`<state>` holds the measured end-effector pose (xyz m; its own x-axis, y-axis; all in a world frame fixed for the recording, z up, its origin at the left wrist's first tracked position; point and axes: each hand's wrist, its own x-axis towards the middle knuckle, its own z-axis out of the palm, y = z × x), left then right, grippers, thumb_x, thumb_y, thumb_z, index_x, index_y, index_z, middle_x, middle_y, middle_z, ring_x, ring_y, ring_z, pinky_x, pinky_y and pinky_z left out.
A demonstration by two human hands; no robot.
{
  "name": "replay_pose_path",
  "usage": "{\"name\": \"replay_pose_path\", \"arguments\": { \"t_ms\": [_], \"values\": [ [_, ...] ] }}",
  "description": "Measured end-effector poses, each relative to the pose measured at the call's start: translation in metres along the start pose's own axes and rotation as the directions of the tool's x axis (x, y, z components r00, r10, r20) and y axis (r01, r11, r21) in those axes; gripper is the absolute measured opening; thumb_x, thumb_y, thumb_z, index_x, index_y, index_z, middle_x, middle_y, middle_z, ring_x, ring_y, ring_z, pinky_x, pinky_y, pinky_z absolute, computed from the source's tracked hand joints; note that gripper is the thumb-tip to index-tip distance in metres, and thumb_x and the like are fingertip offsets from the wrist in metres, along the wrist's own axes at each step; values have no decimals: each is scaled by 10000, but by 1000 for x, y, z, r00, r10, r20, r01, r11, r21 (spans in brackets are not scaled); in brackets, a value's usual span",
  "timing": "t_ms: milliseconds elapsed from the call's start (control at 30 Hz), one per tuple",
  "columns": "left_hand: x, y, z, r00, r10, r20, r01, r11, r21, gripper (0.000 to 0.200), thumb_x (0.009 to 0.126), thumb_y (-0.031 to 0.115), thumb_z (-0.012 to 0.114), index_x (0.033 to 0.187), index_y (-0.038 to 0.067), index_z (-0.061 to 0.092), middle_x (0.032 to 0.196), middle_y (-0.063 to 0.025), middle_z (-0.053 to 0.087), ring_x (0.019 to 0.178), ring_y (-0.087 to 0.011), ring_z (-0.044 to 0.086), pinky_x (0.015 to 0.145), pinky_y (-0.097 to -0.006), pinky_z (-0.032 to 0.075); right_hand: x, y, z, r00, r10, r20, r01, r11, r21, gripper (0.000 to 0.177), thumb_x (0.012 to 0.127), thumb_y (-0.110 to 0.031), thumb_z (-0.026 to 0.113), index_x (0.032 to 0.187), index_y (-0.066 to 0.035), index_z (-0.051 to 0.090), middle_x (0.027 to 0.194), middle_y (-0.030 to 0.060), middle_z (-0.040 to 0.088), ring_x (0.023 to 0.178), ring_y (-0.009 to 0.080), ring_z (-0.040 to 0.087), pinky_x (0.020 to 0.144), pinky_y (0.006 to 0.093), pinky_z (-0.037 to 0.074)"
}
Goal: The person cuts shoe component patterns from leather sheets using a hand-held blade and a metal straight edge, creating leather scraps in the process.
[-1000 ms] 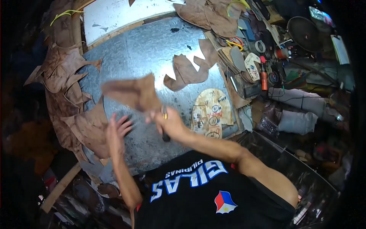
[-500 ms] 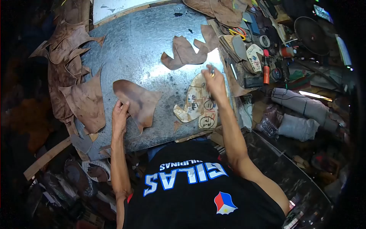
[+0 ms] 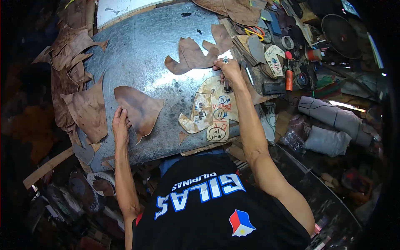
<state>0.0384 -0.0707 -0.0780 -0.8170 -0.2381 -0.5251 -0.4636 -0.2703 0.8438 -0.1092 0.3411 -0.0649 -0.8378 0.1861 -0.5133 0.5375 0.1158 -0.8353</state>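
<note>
My left hand [image 3: 121, 121] grips the lower left edge of a brown leather piece [image 3: 139, 110], its thumb on top. The piece lies low over the metal-topped table [image 3: 137, 54]. My right hand [image 3: 229, 71] is closed on a small tool [image 3: 227, 86], whose dark end sticks out below the fist; its exact kind is hidden. The right fingertips are at the edge of several dark brown leather cut-outs [image 3: 196, 56]. Below that hand lie pale shoe-pattern templates [image 3: 218, 104] with handwritten numbers, partly covered by my right forearm.
Leather pieces [image 3: 85, 104] are heaped along the left edge. On the right stand scissors [image 3: 255, 32], more templates [image 3: 273, 60], a white pen [image 3: 249, 76], a red-orange bottle [image 3: 289, 77] and a round fan [image 3: 342, 37]. A white board [image 3: 121, 10] lies at the far edge.
My right hand has moved up and left from over the templates to the edge of the dark leather cut-outs. The left hand still holds its leather piece. The whole view has shifted slightly.
</note>
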Motion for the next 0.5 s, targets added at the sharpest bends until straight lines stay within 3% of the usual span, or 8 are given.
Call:
{"name": "replay_pose_path", "arguments": {
  "t_ms": [167,233,333,367,433,500],
  "values": [
    [-5,5,11,994,4,-112,0,1000,30,415,963,239,593,1302,27,482,841,56,544,606,1,473,499,-157,380,3,-1,-1,999,15,31,-17,999,43,144,867,-136,642,927,-9,611,728,87,674,413,95,475,354,270,389],
    [-2,1,1,1000,24,-13,-24,1000,11,393,962,215,598,1289,28,485,830,48,543,595,-10,462,515,-158,391,1,-1,0,999,-4,34,2,999,48,142,869,-132,639,933,-9,609,737,94,680,412,95,474,354,268,387],
    [-1,1,0,999,43,-21,-42,998,47,385,966,218,592,1281,21,491,838,43,561,612,-16,496,534,-164,411,3,-12,-4,998,-69,1,69,997,35,143,877,-115,628,962,-4,596,764,114,691,414,96,475,363,266,385],
    [-2,-1,3,999,44,-26,-43,998,44,385,966,218,592,1281,21,491,838,43,561,612,-16,496,534,-164,411,13,-8,-8,996,-84,-14,85,990,109,142,878,-110,627,964,-5,585,765,118,691,414,98,475,367,266,386],
    [-7,7,19,989,33,-141,-29,999,35,437,957,245,602,1314,23,484,733,94,448,542,11,363,466,-150,292,26,-10,-16,997,-70,-21,72,977,200,116,887,-96,608,951,-12,559,769,132,689,414,103,470,375,271,392],
    [-9,7,19,989,36,-142,-30,999,41,449,956,245,603,1324,20,479,736,94,443,546,10,360,466,-151,290,34,-9,-18,998,-42,-39,50,975,215,98,891,-94,599,938,-18,557,767,132,689,414,104,468,373,273,391]
  ]
}}
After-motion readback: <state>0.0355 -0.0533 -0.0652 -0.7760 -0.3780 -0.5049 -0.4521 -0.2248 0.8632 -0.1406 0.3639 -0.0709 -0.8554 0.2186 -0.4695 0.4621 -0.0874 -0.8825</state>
